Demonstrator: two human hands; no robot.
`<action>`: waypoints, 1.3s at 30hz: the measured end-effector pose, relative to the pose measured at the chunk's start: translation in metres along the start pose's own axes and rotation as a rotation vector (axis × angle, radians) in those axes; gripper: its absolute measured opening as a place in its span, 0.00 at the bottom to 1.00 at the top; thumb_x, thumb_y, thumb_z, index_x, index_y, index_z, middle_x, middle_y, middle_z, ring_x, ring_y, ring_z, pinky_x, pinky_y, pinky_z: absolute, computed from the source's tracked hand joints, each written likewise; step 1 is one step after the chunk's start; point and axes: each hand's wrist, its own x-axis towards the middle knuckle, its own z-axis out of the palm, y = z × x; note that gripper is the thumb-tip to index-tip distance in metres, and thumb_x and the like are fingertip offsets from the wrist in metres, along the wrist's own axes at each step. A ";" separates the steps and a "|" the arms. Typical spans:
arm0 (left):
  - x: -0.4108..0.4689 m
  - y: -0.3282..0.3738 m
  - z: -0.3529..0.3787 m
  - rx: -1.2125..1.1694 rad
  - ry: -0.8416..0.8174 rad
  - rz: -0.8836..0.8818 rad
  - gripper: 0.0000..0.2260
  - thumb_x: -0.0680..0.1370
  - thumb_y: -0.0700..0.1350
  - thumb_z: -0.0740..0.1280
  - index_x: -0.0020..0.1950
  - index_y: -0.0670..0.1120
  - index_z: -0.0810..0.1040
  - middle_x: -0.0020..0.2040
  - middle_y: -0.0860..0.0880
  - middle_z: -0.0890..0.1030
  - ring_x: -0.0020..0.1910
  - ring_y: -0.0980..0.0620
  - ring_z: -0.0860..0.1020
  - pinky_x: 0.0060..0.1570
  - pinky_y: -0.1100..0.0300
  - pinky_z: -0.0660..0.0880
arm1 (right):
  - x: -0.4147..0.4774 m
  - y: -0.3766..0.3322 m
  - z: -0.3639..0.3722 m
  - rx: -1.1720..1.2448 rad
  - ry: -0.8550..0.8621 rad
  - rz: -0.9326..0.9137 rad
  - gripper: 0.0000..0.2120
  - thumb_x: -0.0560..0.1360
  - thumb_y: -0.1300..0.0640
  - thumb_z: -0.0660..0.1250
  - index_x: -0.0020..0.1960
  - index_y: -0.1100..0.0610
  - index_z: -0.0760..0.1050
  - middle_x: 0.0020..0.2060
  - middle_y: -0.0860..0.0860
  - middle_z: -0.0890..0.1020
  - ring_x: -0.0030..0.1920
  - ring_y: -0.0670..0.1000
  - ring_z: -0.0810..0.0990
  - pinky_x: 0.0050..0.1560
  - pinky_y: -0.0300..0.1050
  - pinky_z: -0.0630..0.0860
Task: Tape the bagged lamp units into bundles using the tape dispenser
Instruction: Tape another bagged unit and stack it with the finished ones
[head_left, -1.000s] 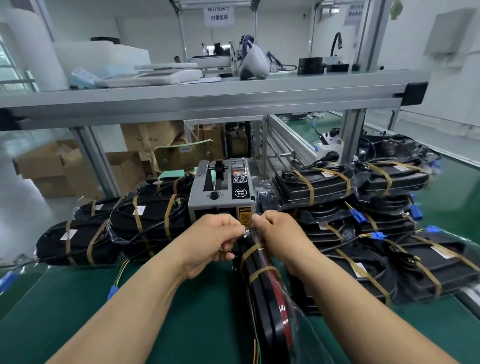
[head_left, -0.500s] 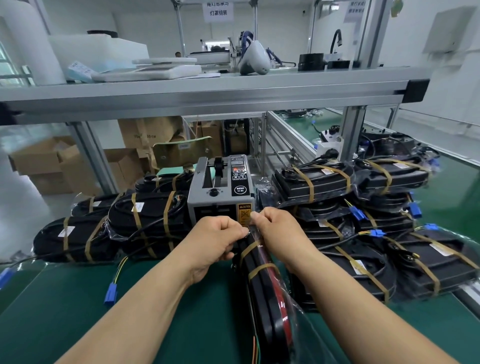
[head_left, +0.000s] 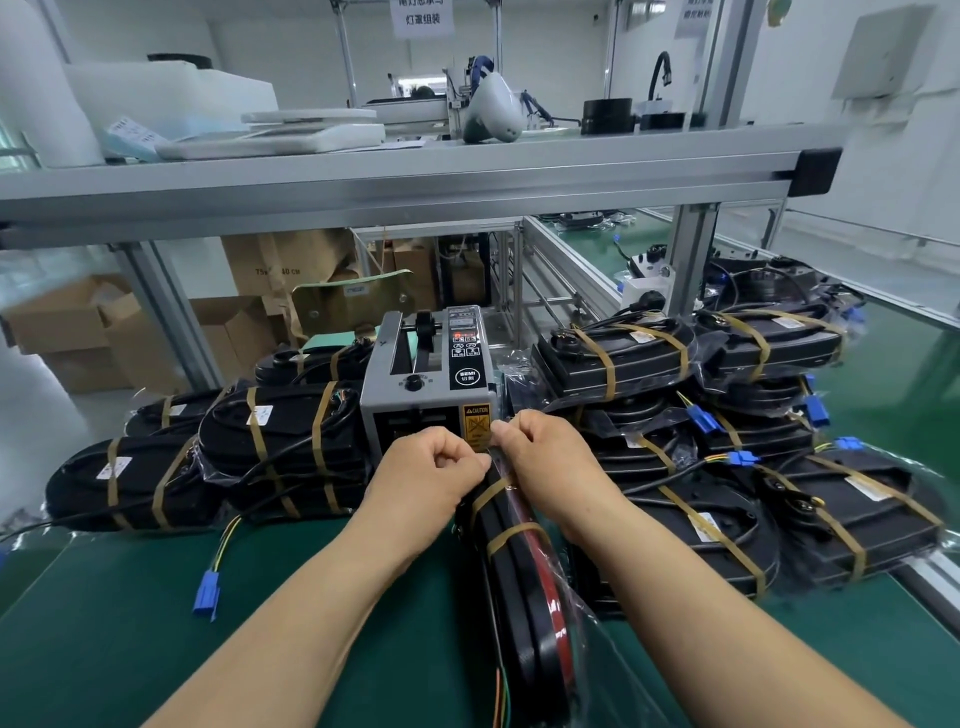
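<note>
Both grips curled tight: left hand (head_left: 431, 470) and right hand (head_left: 545, 462) pinch a tape strip (head_left: 484, 440) at tape dispenser (head_left: 426, 379) front, above edge-standing bagged lamp unit (head_left: 519, 587).

Green mat (head_left: 130, 623) runs under and either side of your fingers (head_left: 439, 449). Above them an aluminium shelf (head_left: 415, 182) spans the whole width. It sits on a left post (head_left: 171, 322) and a right post (head_left: 691, 260). Beyond your fingers and off to the left, under the shelf, you've got cardboard boxes (head_left: 78, 332) on a pale glossy floor (head_left: 36, 415). A second green bench (head_left: 587, 244) runs away up-right of them. White wall (head_left: 893, 171) to the right carries a grey panel (head_left: 883, 52). White sign (head_left: 422, 18) hangs top centre. Light is bright and even.
</note>
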 end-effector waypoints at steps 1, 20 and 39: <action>0.000 0.001 0.000 -0.009 0.017 -0.036 0.06 0.73 0.48 0.74 0.41 0.49 0.79 0.30 0.56 0.76 0.29 0.58 0.72 0.32 0.62 0.69 | 0.000 0.000 0.000 0.005 -0.001 0.001 0.16 0.82 0.48 0.61 0.42 0.58 0.75 0.33 0.49 0.75 0.34 0.48 0.71 0.35 0.45 0.68; -0.012 -0.002 0.009 -0.521 0.108 -0.357 0.11 0.79 0.46 0.69 0.37 0.48 0.84 0.31 0.51 0.78 0.29 0.57 0.71 0.28 0.63 0.67 | -0.016 0.002 0.000 0.028 -0.126 0.021 0.24 0.67 0.31 0.72 0.46 0.51 0.75 0.38 0.45 0.80 0.37 0.45 0.77 0.38 0.40 0.74; -0.089 0.047 -0.004 -0.389 0.185 0.280 0.16 0.83 0.44 0.61 0.41 0.45 0.84 0.41 0.54 0.81 0.42 0.62 0.78 0.43 0.73 0.70 | -0.096 -0.026 -0.019 -0.077 -0.062 -0.491 0.26 0.81 0.53 0.60 0.58 0.19 0.62 0.56 0.19 0.72 0.59 0.25 0.71 0.55 0.19 0.64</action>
